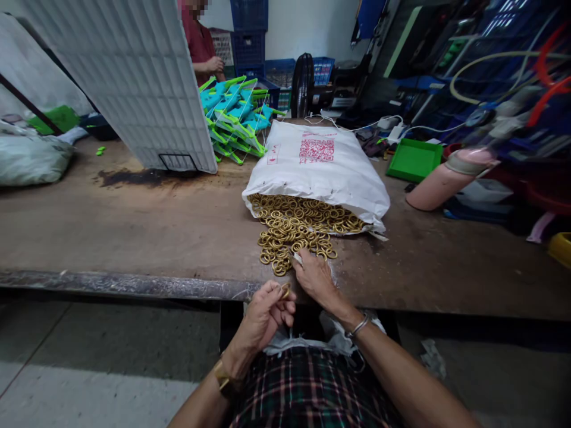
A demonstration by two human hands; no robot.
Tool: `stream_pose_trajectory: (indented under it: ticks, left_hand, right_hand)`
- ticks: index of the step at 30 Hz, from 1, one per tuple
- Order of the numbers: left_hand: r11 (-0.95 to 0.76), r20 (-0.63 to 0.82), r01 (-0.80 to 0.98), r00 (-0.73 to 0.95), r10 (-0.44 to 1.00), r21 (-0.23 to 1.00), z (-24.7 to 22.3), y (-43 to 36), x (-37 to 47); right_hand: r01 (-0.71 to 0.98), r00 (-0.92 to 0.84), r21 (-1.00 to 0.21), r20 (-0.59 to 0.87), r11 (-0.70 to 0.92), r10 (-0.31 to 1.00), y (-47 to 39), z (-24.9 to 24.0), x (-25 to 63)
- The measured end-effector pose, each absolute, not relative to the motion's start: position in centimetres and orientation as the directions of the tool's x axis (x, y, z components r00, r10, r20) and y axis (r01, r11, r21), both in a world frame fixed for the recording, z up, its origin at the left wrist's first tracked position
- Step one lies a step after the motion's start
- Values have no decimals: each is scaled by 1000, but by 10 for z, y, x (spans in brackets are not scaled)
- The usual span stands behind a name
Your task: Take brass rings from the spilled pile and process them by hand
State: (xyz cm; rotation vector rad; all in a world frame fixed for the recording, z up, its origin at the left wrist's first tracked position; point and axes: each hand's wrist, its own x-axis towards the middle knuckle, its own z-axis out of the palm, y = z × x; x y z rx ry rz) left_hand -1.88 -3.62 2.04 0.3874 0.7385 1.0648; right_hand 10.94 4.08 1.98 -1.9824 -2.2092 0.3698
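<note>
Gold-coloured ring (286, 290) in the left hand (270, 310), at the near edge of the surface (156, 229)

Thumb and fingers pinch it; the right hand (316, 276) reaches the loose rings (289, 233), its grip too unclear to tell. Behind, they spill from a white sack (330, 169) lying open-mouthed.

Dim indoor light, bright back wall (303, 30), shadowed floor (125, 339) (paler at lower left), blurry right edge
</note>
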Motion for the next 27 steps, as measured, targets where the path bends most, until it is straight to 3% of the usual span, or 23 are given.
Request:
stream_pose_trajectory:
  ticks: [8, 16, 22, 27]
  left_hand:
    - [456, -396, -715, 267, 878, 530, 14, -25, -25]
    - [531, -441, -756, 355, 824, 384, 17, -13, -27]
    - [488, -483, -647, 205, 851, 586, 19, -3, -15]
    - [436, -420, -510, 154, 894, 741, 20, 2, -5]
  right_hand:
    - [961, -118, -259, -82, 93, 990, 48, 18, 101]
    - [847, -81, -526, 10, 74, 997, 52, 12, 123]
    - [644, -81, -749, 139, 158, 987, 43, 11, 132]
    - [571, -166, -785, 176, 240, 970, 31, 23, 129]
